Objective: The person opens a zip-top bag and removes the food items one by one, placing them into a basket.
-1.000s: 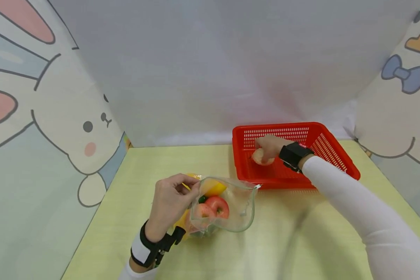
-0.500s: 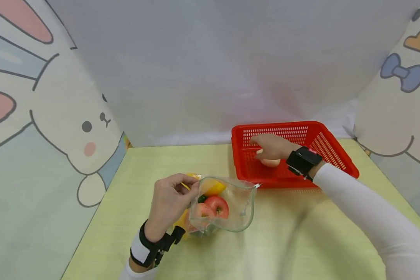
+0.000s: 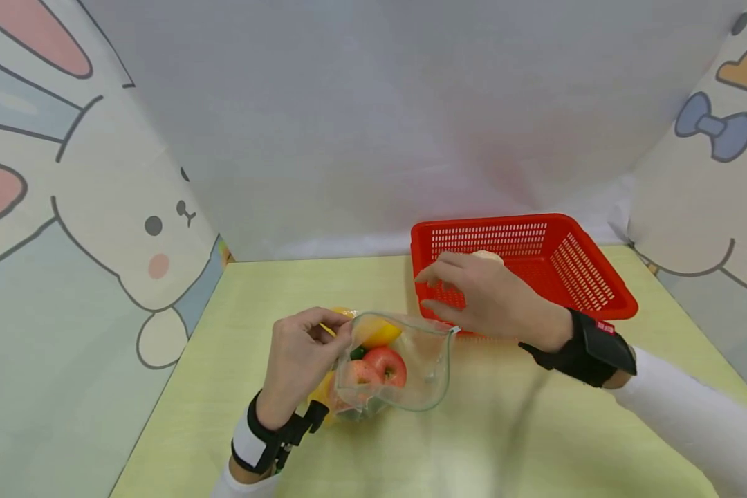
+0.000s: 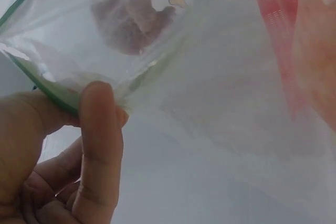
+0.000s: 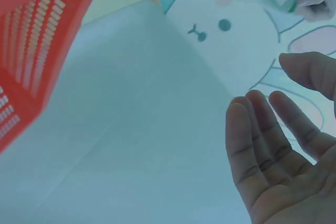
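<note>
My left hand (image 3: 306, 356) pinches the green-edged rim of a clear zip bag (image 3: 426, 363) between thumb and finger, and its mouth stands open. Two red apples (image 3: 389, 366), a yellow piece of produce (image 3: 382, 335) and something dark green show in the bag in the head view. In the left wrist view the rim (image 4: 55, 95) of the bag runs between thumb and finger. My right hand (image 3: 485, 294) is between the bag and the red basket (image 3: 588, 277), fingers spread apart and holding nothing. A pale round item (image 3: 488, 256) in the basket is mostly hidden behind it.
The red slotted basket stands at the back right of the pale yellow table (image 3: 286, 283), near the grey back wall (image 3: 348, 138). Side walls printed with cartoon animals (image 3: 155, 263) enclose the table left and right.
My right hand has left the pale round item in the basket and come back towards the bag, nearer the camera. The left hand and bag have stayed nearly still.
</note>
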The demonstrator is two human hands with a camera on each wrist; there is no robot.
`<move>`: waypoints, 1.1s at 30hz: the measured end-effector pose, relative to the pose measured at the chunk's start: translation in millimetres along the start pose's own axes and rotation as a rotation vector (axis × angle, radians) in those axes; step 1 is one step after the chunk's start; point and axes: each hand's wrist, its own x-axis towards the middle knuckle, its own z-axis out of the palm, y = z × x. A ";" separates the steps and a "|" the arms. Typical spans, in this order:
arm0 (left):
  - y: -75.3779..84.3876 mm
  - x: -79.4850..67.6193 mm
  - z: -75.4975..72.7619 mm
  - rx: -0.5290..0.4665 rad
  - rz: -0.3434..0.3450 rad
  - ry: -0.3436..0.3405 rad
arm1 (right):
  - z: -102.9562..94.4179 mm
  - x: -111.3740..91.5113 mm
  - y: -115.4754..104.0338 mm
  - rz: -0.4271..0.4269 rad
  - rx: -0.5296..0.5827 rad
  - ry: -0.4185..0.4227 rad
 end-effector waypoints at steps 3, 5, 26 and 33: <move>0.2 0.1 0.1 -0.003 -0.003 -0.002 | 8.0 -4.7 -18.6 -0.152 0.044 0.048; -0.1 0.0 0.0 -0.004 -0.004 -0.004 | 17.2 -6.4 -28.7 -0.207 0.064 0.030; 2.4 -0.2 -0.4 -0.012 -0.042 -0.015 | 109.1 12.8 -52.5 -0.188 0.103 -0.641; 2.7 0.3 -2.0 -0.013 -0.055 -0.012 | 113.5 14.3 -49.1 -0.187 0.163 -0.610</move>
